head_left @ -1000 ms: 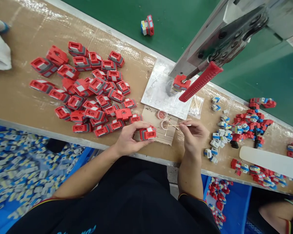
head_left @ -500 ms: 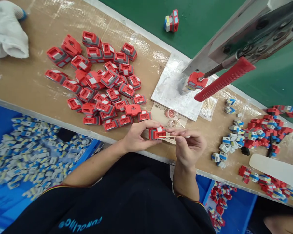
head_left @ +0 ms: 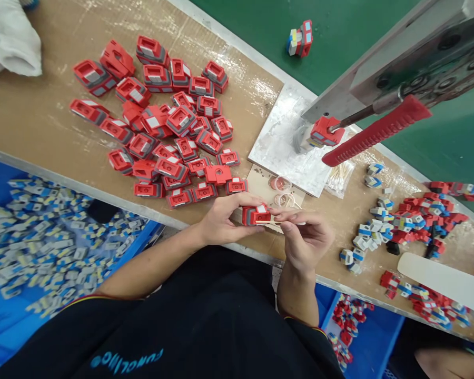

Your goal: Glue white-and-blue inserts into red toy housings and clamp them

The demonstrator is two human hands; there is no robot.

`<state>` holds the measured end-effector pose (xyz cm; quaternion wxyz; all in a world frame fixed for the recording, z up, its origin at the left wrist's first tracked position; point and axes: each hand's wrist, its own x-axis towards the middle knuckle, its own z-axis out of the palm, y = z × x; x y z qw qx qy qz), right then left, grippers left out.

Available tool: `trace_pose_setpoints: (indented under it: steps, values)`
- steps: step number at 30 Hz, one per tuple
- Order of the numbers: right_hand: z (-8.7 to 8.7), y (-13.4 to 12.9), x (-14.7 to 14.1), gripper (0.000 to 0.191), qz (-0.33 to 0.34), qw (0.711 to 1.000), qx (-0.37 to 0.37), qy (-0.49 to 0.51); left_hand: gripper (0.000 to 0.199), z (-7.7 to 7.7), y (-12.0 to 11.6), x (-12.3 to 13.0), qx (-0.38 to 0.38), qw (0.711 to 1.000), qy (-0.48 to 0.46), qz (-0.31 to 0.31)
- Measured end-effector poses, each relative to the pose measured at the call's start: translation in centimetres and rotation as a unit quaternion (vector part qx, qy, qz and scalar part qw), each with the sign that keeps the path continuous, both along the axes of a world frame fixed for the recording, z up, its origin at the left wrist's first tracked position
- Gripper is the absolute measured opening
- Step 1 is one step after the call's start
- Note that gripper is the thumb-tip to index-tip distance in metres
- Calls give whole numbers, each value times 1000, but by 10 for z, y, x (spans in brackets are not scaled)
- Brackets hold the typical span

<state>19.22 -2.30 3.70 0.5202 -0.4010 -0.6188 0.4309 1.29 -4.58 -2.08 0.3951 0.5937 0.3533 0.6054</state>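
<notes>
Between the thumb and fingers of my left hand (head_left: pixel 226 220) is a red and grey block (head_left: pixel 251 215). My right hand (head_left: pixel 307 236) pinches a thin cotton swab (head_left: pixel 267 222), whose tip lies at the lower front edge of the block. Just beyond my hands, two small clear cups, one holding red liquid (head_left: pixel 280 183) and one with a stick in it (head_left: pixel 283 199), stand on a piece of cardboard (head_left: pixel 258 181). Many similar red and grey blocks (head_left: pixel 169 168) lie in a loose pile to the left.
A press with a red handle (head_left: pixel 375 131) stands over a metal plate (head_left: pixel 272 142), a red part under its rod. Swabs in a bag (head_left: pixel 339 178) lie beside it. Small parts (head_left: pixel 408 221) cover the right side. Blue bins (head_left: pixel 142 239) sit below; a person's arm (head_left: pixel 450 363) shows lower right.
The view has shifted slightly. The swab has moved a little lower and left along the block's front, and my left hand keeps its hold.
</notes>
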Motion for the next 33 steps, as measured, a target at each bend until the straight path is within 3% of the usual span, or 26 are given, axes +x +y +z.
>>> trace_pose_setpoints:
  steps: [7, 14, 19, 25, 33]
  values:
    - [-1, -1, -1, 9, -8, 1000, 21, 19, 45, 0, 1, 0, 2, 1000, -6, -3]
    - [0, 0, -5, 8, -33, 995, 90, -5, 42, 0, 0, -2, 7, 1000, 17, 2]
    - [4, 2, -1, 16, -13, 987, 158, -36, 44, 0, 2, -2, 27, 999, 28, 13]
    - [14, 6, 6, 21, 53, 980, 184, -60, 43, 5, 6, -3, 56, 998, 39, 13]
    - [23, 13, 3, 29, 36, 960, 245, -129, 46, 7, 6, -5, 55, 997, 51, -12]
